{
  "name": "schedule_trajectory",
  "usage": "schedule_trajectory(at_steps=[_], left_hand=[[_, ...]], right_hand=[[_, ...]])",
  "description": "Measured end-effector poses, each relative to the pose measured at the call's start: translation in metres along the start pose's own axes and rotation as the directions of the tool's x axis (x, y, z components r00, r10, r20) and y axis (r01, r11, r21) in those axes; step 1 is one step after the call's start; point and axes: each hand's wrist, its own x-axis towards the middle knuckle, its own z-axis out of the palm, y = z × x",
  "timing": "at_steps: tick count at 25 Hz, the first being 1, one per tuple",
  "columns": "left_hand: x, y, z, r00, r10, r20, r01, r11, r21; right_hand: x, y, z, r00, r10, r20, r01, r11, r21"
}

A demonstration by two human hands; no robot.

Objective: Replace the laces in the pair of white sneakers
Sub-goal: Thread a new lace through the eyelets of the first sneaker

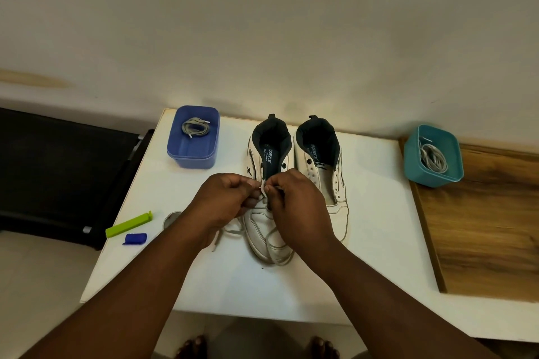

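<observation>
White counter (376,230) set against a plain pale wall, with a wood-grain panel (490,230) adjoining it on the right and a dark seat (58,172) on the left. Two white sneakers stand side by side near the far edge of the counter, heels toward the wall and toes toward the viewer. Left sneaker (264,230): both hands work at its eyelet rows, roughly midway along the upper. Left hand (224,201): fingers curled, thumb and fingertips pinching a white lace (277,251) at the left eyelet row. Right hand (294,204): fingers curled, pinching the same lace or the eyelet flap just beside the left hand; which of the two cannot be told. Loose lengths of the lace trail over the toe and onto the counter on the near left, one end lying beside the left wrist. Right sneaker (323,172): no lace visible, eyelets open, tongue exposed, touching or nearly touching the left sneaker. Blue tub (193,151), far left of the counter, holds a coiled grey lace (194,127). Teal tub (433,166), on the far end of the wood panel, holds a bundle of pale laces (433,159). Green clip (129,224) and a small blue piece (134,239) lie near the left edge of the counter, well apart from the sneakers. Bare toes show on the floor below the near edge.
</observation>
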Motion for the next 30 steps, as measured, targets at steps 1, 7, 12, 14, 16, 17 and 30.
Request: schedule_trajectory(at_steps=[1,7,12,14,16,17,30], left_hand=[[0.001,0.000,-0.001,1.000,0.007,0.017,-0.008,0.999,0.032],[-0.002,-0.001,0.001,0.991,0.135,0.018,-0.135,0.958,0.254],[0.001,0.016,-0.006,0.974,-0.046,-0.223,0.016,0.991,-0.135],[0.000,0.025,-0.006,0.964,-0.142,-0.225,-0.002,0.841,-0.540],[-0.002,0.028,-0.005,0.968,-0.169,-0.187,-0.023,0.678,-0.735],[-0.004,0.029,-0.005,0.967,-0.164,-0.196,-0.026,0.699,-0.715],[0.001,0.011,-0.044,0.771,0.334,-0.542,0.033,0.829,0.558]], right_hand=[[0.000,0.001,0.001,1.000,0.004,0.001,-0.004,1.000,0.016],[0.004,0.005,-0.004,0.998,-0.030,0.048,0.028,0.999,0.037],[0.006,0.001,-0.026,0.999,-0.031,0.024,0.033,0.998,-0.058],[0.009,0.000,-0.033,0.994,0.007,-0.109,-0.013,0.998,-0.054],[0.010,0.001,-0.037,0.976,0.014,-0.219,-0.030,0.997,-0.069],[0.009,0.001,-0.038,0.973,0.010,-0.232,-0.025,0.998,-0.061],[0.006,0.014,-0.032,0.997,-0.034,0.063,0.048,0.973,-0.226]])
